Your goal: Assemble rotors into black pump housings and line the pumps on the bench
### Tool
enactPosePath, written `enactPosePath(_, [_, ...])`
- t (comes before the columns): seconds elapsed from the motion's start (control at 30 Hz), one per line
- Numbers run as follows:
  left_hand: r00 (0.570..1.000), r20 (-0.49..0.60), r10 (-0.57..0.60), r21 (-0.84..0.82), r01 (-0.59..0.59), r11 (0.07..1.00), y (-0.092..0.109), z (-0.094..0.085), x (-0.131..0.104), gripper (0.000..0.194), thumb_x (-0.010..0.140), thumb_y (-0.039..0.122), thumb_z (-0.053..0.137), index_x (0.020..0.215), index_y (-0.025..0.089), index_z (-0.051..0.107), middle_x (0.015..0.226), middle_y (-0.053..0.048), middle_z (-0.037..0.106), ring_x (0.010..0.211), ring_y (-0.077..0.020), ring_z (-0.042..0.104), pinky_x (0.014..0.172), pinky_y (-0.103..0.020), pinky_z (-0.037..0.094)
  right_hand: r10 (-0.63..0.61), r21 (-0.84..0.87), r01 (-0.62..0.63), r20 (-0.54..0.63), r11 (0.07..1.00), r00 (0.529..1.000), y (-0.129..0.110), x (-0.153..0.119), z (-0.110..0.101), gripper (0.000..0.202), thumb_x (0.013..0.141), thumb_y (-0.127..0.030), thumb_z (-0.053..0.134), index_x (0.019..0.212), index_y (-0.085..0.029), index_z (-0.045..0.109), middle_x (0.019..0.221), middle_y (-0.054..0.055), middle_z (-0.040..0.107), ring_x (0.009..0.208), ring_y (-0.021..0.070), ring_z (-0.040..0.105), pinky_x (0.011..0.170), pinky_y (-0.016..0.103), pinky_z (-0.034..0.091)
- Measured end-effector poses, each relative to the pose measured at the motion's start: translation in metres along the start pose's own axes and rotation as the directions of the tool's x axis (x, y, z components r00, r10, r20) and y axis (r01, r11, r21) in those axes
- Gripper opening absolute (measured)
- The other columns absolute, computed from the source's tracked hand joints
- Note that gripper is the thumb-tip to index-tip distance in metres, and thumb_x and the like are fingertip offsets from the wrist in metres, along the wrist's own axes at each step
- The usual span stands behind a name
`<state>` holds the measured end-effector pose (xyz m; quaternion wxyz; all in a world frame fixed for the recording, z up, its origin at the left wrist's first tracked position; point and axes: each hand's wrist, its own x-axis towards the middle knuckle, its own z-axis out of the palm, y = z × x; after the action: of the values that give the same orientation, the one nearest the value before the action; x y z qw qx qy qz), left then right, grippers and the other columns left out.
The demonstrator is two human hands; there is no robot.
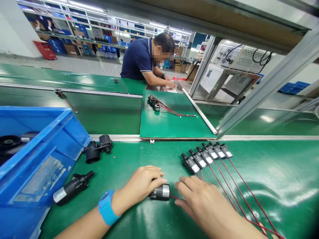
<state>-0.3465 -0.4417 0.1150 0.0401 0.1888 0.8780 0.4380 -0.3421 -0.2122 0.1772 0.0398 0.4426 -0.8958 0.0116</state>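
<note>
On the green worktop, my left hand (144, 181) grips a small black pump (160, 192) with a silver label, thumb and fingers closed over its left end. A red wire (173, 197) leaves the pump's right end and runs to my right hand (196, 196). That hand is just right of the pump, fingers extended and thumb apart, the wire passing behind its thumb. Farther right stands a row of several similar labelled black pumps (205, 156), their red wires trailing toward the lower right. At left lies another black pump (73, 186), its red wire not visible.
A blue bin (47, 179) with black parts stands at left. Beside it lie black pump housings (98, 148). Across the belt, a green board (171, 122) carries motors (154, 102) with red wires and a white tube (199, 111). A person (142, 59) works behind it. A metal post rises at right.
</note>
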Motion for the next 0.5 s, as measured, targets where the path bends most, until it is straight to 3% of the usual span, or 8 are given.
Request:
enactPosePath(0.07, [0.995,-0.072,0.065,0.088,-0.059,0.994,-0.008,-0.005,0.001,0.031,0.101,0.037,0.047,0.104,0.027,0.077,0.112,-0.004,0.077,0.111,-0.0236,0.068,0.101,-0.037,0.049,-0.045,0.096,0.048,-0.032,0.994,0.998,-0.006,0.005,0.011,0.033,0.08,-0.037,0.08,0.105,-0.023,0.063,0.117,0.008,0.07,0.095,0.0251,0.068,0.075,0.036,0.058])
enactPosePath(0.13, [0.961,-0.262,0.089,0.303,-0.006,0.953,-0.016,-0.02,0.0,0.036,0.103,0.034,0.04,0.115,0.025,0.073,0.118,-0.007,0.075,0.113,-0.0259,0.067,0.104,-0.043,0.047,-0.111,0.161,0.118,-0.049,0.98,0.993,-0.013,0.007,0.026,0.04,0.087,-0.036,0.073,0.123,-0.026,0.059,0.134,0.007,0.063,0.106,0.0237,0.066,0.087,0.034,0.057])
enactPosePath(0.23, [0.845,-0.519,0.124,0.633,0.283,0.721,-0.027,-0.053,-0.006,0.045,0.1,0.035,0.044,0.138,0.014,0.056,0.147,-0.021,0.052,0.137,-0.044,0.045,0.11,-0.066,0.03,-0.122,0.148,0.135,-0.092,0.98,0.988,-0.017,0.005,0.048,0.043,0.096,-0.03,0.061,0.138,-0.028,0.05,0.133,0.006,0.064,0.101,0.022,0.067,0.082,0.033,0.058])
enactPosePath(0.3, [0.808,-0.578,0.113,0.729,0.448,0.518,-0.032,-0.072,-0.011,0.059,0.099,0.039,0.047,0.146,0.004,0.042,0.157,-0.031,0.032,0.142,-0.0555,0.028,0.108,-0.076,0.022,-0.053,0.073,0.064,-0.147,0.995,0.988,-0.013,0.002,0.058,0.043,0.096,-0.032,0.06,0.138,-0.023,0.052,0.126,0.009,0.067,0.093,0.0237,0.068,0.075,0.034,0.059])
enactPosePath(0.33, [0.81,-0.579,0.094,0.758,0.492,0.429,-0.034,-0.079,-0.013,0.062,0.099,0.04,0.045,0.146,0.0,0.04,0.155,-0.034,0.031,0.139,-0.0577,0.029,0.106,-0.076,0.024,-0.008,0.017,0.011,-0.174,1.0,0.985,-0.008,0.001,0.06,0.045,0.095,-0.034,0.062,0.137,-0.019,0.053,0.124,0.011,0.068,0.091,0.0248,0.068,0.073,0.035,0.059])
enactPosePath(0.4, [0.846,-0.532,0.03,0.814,0.501,0.295,-0.037,-0.086,-0.017,0.059,0.1,0.041,0.04,0.139,-0.004,0.044,0.14,-0.036,0.049,0.124,-0.0537,0.05,0.099,-0.068,0.038,0.079,-0.114,-0.105,-0.209,0.988,0.975,0.003,0.001,0.061,0.048,0.094,-0.033,0.065,0.136,-0.012,0.055,0.116,0.015,0.069,0.088,0.0265,0.067,0.074,0.038,0.058])
enactPosePath(0.47, [0.876,-0.479,-0.053,0.85,0.478,0.22,-0.04,-0.087,-0.019,0.055,0.101,0.038,0.032,0.132,-0.004,0.05,0.119,-0.031,0.064,0.1,-0.0442,0.065,0.086,-0.056,0.049,0.142,-0.23,-0.192,-0.216,0.954,0.966,0.014,0.0,0.06,0.049,0.092,-0.028,0.065,0.135,-0.005,0.056,0.107,0.017,0.069,0.086,0.0272,0.066,0.076,0.04,0.057])
enactPosePath(0.5, [0.887,-0.455,-0.079,0.858,0.46,0.229,-0.041,-0.085,-0.019,0.054,0.101,0.037,0.029,0.129,-0.003,0.053,0.113,-0.029,0.066,0.092,-0.0417,0.067,0.081,-0.054,0.051,0.158,-0.276,-0.214,-0.209,0.937,0.965,0.019,0.0,0.059,0.048,0.092,-0.025,0.065,0.134,-0.003,0.056,0.102,0.016,0.069,0.085,0.0269,0.065,0.076,0.04,0.056])
